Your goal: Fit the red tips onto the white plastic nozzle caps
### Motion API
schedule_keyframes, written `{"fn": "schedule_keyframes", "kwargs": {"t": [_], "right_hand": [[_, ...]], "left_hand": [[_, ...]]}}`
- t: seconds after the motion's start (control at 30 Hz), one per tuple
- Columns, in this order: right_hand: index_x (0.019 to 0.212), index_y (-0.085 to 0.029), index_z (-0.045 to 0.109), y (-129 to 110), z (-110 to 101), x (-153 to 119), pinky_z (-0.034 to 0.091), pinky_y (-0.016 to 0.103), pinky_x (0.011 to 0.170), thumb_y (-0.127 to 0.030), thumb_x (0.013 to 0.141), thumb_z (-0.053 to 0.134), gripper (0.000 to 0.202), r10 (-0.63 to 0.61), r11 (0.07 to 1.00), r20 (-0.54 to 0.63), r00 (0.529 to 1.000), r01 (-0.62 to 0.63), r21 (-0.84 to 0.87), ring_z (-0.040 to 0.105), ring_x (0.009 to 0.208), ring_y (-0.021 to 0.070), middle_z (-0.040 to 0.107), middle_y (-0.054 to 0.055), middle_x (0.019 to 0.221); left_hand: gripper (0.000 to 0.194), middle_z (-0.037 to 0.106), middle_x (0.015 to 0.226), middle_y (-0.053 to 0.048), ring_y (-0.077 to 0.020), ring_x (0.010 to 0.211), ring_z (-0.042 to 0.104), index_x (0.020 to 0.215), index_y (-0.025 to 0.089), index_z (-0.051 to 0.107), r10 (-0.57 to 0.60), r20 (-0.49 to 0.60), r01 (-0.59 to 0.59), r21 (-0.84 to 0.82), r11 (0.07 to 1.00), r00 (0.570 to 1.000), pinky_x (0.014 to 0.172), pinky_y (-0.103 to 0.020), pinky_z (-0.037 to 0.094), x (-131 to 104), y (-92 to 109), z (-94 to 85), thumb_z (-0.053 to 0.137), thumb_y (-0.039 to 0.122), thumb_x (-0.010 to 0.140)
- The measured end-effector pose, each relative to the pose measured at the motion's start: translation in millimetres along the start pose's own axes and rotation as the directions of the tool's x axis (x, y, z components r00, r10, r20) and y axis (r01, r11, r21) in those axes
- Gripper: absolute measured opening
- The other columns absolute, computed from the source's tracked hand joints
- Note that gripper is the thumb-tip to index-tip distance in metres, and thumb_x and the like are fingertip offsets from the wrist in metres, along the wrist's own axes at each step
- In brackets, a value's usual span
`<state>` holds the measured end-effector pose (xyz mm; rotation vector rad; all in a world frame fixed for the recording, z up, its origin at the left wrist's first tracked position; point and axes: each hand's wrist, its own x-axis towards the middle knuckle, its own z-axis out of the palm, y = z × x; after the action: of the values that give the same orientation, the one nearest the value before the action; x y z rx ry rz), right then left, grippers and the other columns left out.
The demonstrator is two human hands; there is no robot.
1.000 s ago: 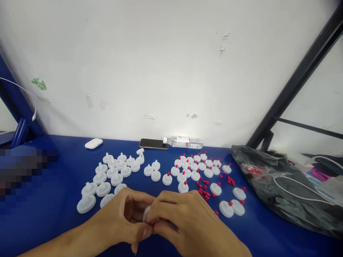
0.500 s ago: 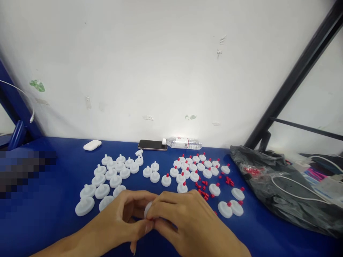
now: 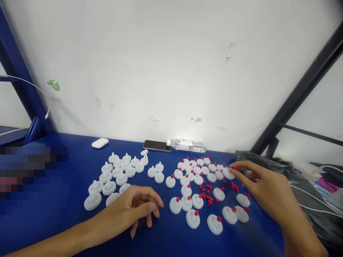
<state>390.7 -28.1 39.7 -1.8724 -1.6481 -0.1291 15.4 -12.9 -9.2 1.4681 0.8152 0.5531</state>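
My left hand (image 3: pixel 132 212): fingers loosely curled and parted, nothing seen in it, palm hidden. My right hand (image 3: pixel 261 185): thumb and forefinger pinched at the red tip of a capped disc (image 3: pixel 228 173), at the right of the table (image 3: pixel 158 244). Uncapped discs (image 3: pixel 108 188): whitish plastic, round, stemmed, left; some partly covered by my left hand. Red caps (image 3: pixel 209 202): small, loose. Bottle (image 3: pixel 197 147): clear plastic, label unreadable. Bag (image 3: pixel 254 157): black, crinkled, partly behind my right arm.
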Motion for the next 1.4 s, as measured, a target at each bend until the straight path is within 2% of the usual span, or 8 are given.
{"fn": "schedule_keyframes", "kwargs": {"t": [0.17, 0.37, 0.53, 0.63, 0.77, 1.03, 1.27, 1.4], "right_hand": [[0.085, -0.029, 0.076, 34.5, 7.3, 4.0, 0.050, 0.035, 0.062, -0.052, 0.080, 0.064, 0.026, 0.068, 0.998, 0.275, 0.959, -0.064, -0.024, 0.072, 0.064, 0.0248, 0.083, 0.003, 0.089], [0.084, -0.027, 0.070, 38.5, 15.8, 0.9, 0.053, 0.033, 0.063, -0.048, 0.082, 0.062, 0.023, 0.083, 0.991, 0.522, 0.849, -0.125, 0.046, 0.071, 0.062, 0.0214, 0.081, 0.001, 0.088], [0.098, -0.028, 0.075, 33.8, 12.6, 1.5, 0.054, 0.034, 0.065, -0.056, 0.087, 0.056, 0.035, 0.065, 0.996, 0.481, 0.874, -0.084, 0.018, 0.072, 0.062, 0.0222, 0.082, 0.002, 0.095], [0.100, -0.029, 0.077, 36.8, 10.0, 3.0, 0.053, 0.038, 0.072, -0.060, 0.090, 0.049, 0.043, 0.060, 0.998, 0.341, 0.938, -0.050, -0.038, 0.076, 0.079, 0.0286, 0.083, 0.004, 0.096], [0.101, -0.027, 0.079, 49.7, 12.1, 3.9, 0.053, 0.042, 0.082, -0.052, 0.091, 0.046, 0.043, 0.105, 0.989, 0.218, 0.970, -0.078, -0.129, 0.077, 0.097, 0.0337, 0.084, 0.007, 0.103], [0.095, -0.024, 0.082, 64.6, 22.4, 1.0, 0.057, 0.040, 0.079, -0.042, 0.089, 0.048, 0.039, 0.112, 0.989, 0.289, 0.951, -0.077, -0.129, 0.078, 0.094, 0.0328, 0.084, 0.008, 0.103], [0.083, -0.027, 0.083, 68.8, 22.3, 0.6, 0.058, 0.037, 0.070, -0.045, 0.082, 0.060, 0.030, 0.135, 0.990, 0.375, 0.917, -0.105, -0.099, 0.079, 0.082, 0.0314, 0.085, 0.007, 0.090], [0.080, -0.028, 0.083, 67.8, 24.4, -0.7, 0.057, 0.034, 0.068, -0.044, 0.077, 0.065, 0.024, 0.144, 0.990, 0.435, 0.889, -0.126, -0.071, 0.079, 0.079, 0.0291, 0.084, 0.004, 0.084]], "left_hand": [[0.024, 0.067, 0.090, -0.003, -0.0153, 0.075, 0.064, 0.098, 0.018, 0.072, -0.036, -0.029, 0.038, 0.054, 0.998, 0.999, 0.043, -0.013, 0.046, -1.1, 3.4, 1.9, 0.067, 0.040, 0.094], [0.024, 0.062, 0.081, 0.000, -0.0117, 0.064, 0.052, 0.100, 0.020, 0.072, -0.099, -0.073, 0.111, 0.187, 0.976, 0.992, 0.047, -0.017, 0.045, -4.2, 4.6, 2.5, 0.066, 0.042, 0.092], [0.022, 0.064, 0.085, -0.001, -0.0149, 0.068, 0.055, 0.099, 0.024, 0.072, 0.006, -0.158, 0.058, 0.399, 0.915, 0.987, 0.054, -0.022, 0.046, -2.8, -1.5, -0.2, 0.056, 0.039, 0.096], [0.025, 0.067, 0.112, -0.004, -0.0137, 0.071, 0.061, 0.105, 0.028, 0.072, 0.243, -0.155, -0.080, 0.668, 0.740, 0.957, 0.064, -0.025, 0.051, -2.2, -9.6, 0.4, 0.048, 0.030, 0.100], [0.046, 0.053, 0.147, -0.007, -0.0159, 0.083, 0.071, 0.143, 0.038, 0.056, 0.443, -0.085, -0.168, 0.848, 0.502, 0.892, 0.077, -0.032, 0.061, -1.0, -24.4, 0.7, 0.041, 0.023, 0.102], [0.071, 0.025, 0.173, -0.004, -0.0352, 0.143, 0.052, 0.165, 0.044, 0.019, 0.438, -0.034, -0.142, 0.921, 0.364, 0.898, 0.109, -0.053, 0.054, 9.1, -27.2, -6.0, 0.042, 0.019, 0.102], [0.065, 0.034, 0.168, -0.006, -0.0318, 0.131, 0.060, 0.160, 0.042, 0.029, 0.419, -0.003, -0.157, 0.924, 0.348, 0.908, 0.090, -0.044, 0.061, 6.3, -24.4, -4.0, 0.035, 0.016, 0.101], [0.055, 0.046, 0.155, -0.008, -0.0179, 0.088, 0.071, 0.154, 0.042, 0.035, 0.408, 0.018, -0.185, 0.908, 0.375, 0.913, 0.071, -0.033, 0.057, 4.0, -21.6, -2.6, 0.033, 0.019, 0.104]]}}
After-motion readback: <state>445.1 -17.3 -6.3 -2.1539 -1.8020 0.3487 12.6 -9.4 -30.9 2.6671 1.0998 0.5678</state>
